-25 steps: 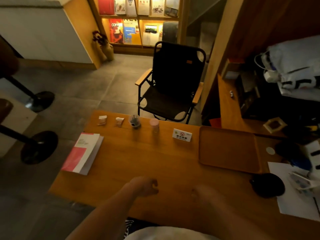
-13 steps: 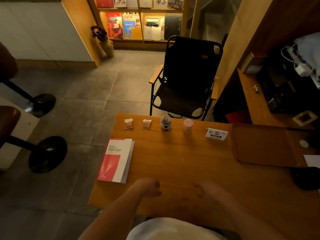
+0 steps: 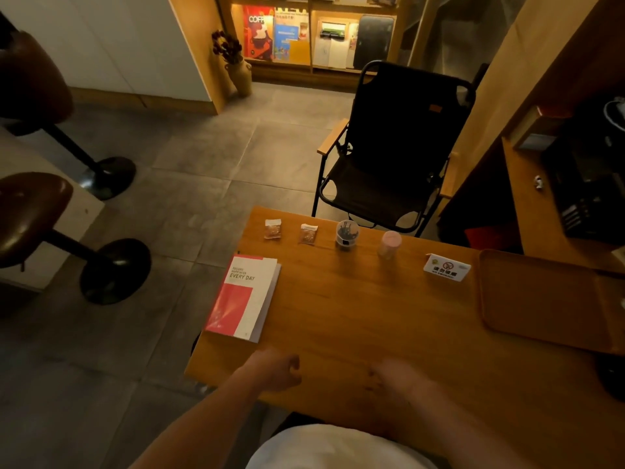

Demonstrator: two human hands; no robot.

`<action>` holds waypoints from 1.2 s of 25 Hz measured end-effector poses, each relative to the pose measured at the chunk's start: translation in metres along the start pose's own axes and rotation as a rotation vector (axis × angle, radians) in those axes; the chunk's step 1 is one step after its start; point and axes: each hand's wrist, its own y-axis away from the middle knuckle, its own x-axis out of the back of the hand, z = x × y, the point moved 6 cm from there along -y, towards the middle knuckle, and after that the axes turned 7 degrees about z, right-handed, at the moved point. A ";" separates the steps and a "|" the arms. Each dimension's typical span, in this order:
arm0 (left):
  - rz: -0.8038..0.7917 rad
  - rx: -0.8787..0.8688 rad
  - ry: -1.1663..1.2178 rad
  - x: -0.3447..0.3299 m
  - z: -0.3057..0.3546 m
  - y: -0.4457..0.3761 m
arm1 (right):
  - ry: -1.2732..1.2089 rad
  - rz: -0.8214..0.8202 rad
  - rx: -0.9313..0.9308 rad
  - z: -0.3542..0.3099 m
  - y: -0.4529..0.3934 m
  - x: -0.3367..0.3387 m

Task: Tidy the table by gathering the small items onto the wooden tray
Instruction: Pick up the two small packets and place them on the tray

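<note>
1. The book (image 3: 244,297) lies flat at the left edge of the wooden surface (image 3: 372,319), left of centre in the frame; its red and white cover reads "EVERY DAY", with smaller lines above too small to read.
2. A small white sign (image 3: 446,267) stands right of centre near the far edge, showing a red prohibition symbol and dark characters I cannot read.
3. On the bookshelf (image 3: 311,35) at the top of the frame, a red cover shows "COFF", the rest cut off.
4. The clear cup (image 3: 347,233) at the far edge holds dark thin items that I cannot identify.
5. The pink cup (image 3: 389,244) stands just right of it; its contents cannot be told.
6. Two small packets, the left packet (image 3: 272,228) and the right packet (image 3: 308,233), lie left of the cups, apart from each other, showing brownish contents.
7. The wooden tray (image 3: 541,299) sits at the right edge of the frame, its visible part bare, well apart from the packets and cups.
8. The left hand (image 3: 275,368) hovers low at the near edge, fingers curled loosely inward, holding nothing.
9. The right hand (image 3: 395,375) is blurred beside it; it holds nothing, and I cannot tell whether its fingers are spread or curled.
</note>
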 end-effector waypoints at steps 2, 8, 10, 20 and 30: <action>0.048 -0.014 0.004 -0.001 0.007 0.006 | 0.049 -0.017 0.055 -0.002 -0.002 0.001; 0.103 0.012 -0.023 -0.004 0.008 0.015 | 0.061 -0.043 0.082 0.003 -0.004 0.002; 0.126 0.005 -0.009 -0.001 0.006 0.015 | 0.033 -0.030 0.092 0.002 -0.007 0.005; 0.205 -0.142 -0.083 0.061 -0.038 -0.020 | -0.049 0.086 0.073 -0.020 -0.054 0.053; 0.130 -0.183 -0.240 0.181 -0.103 -0.131 | -0.025 0.172 0.028 -0.063 -0.161 0.147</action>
